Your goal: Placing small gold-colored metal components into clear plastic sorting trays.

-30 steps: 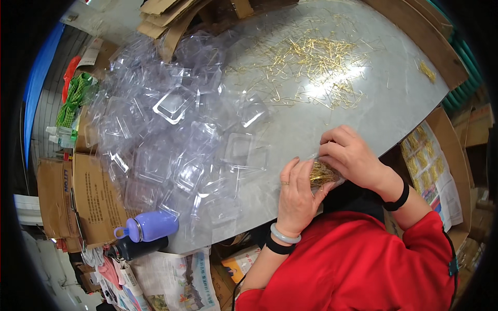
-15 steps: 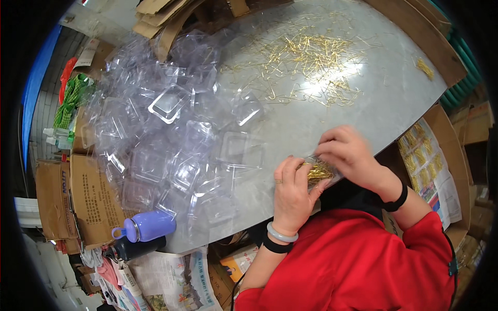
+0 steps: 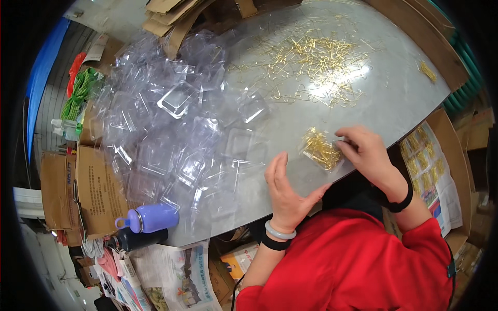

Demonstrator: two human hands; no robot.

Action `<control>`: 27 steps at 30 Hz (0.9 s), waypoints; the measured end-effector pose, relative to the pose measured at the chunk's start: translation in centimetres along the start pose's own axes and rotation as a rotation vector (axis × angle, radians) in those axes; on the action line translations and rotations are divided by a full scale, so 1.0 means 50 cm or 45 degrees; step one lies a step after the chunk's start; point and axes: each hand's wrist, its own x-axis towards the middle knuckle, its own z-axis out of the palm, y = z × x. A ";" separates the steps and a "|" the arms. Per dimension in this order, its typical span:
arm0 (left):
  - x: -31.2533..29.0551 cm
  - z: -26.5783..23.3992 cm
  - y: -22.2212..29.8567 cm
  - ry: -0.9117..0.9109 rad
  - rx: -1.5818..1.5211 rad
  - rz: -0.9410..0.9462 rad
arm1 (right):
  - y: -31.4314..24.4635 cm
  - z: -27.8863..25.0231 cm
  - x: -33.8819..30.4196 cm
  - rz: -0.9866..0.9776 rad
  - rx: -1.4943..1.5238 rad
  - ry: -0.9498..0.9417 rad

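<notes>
A small clear plastic box (image 3: 322,151) full of gold wire hooks is at the table's near edge, tilted toward my right side. My right hand (image 3: 369,155) pinches its right edge between thumb and fingers. To the left of the box, my left hand (image 3: 288,193) is open and apart from it, thumb and fingers spread and nothing held. Farther off on the grey table (image 3: 290,116) lies a loose heap of gold hooks (image 3: 321,59). A large pile of clear plastic boxes (image 3: 176,101) covers the table's left part.
A small bundle of hooks (image 3: 427,70) lies at the far right. Filled boxes (image 3: 423,160) sit in a carton (image 3: 456,155) by my right arm. At the left edge are a purple bottle (image 3: 158,217) and a dark bottle (image 3: 140,239). Cardboard (image 3: 433,33) borders the far edge.
My left hand has let go of the box and drawn back, its fingers opening. The box has moved slightly forward, with my right hand now at its edge.
</notes>
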 end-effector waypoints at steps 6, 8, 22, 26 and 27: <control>0.014 -0.002 0.013 -0.216 0.163 0.004 | -0.049 0.012 -0.085 0.365 0.343 -0.063; 0.014 -0.003 0.021 -0.230 0.191 0.014 | -0.049 0.020 -0.103 0.322 0.622 -0.176; 0.005 0.000 0.013 -0.216 0.140 0.014 | -0.005 0.004 0.010 -0.088 0.295 -0.145; 0.001 0.004 0.006 -0.183 0.067 0.002 | -0.010 0.003 0.015 -0.142 0.397 -0.353; 0.001 0.004 0.003 -0.178 0.065 0.009 | -0.015 0.004 0.012 -0.161 0.376 -0.335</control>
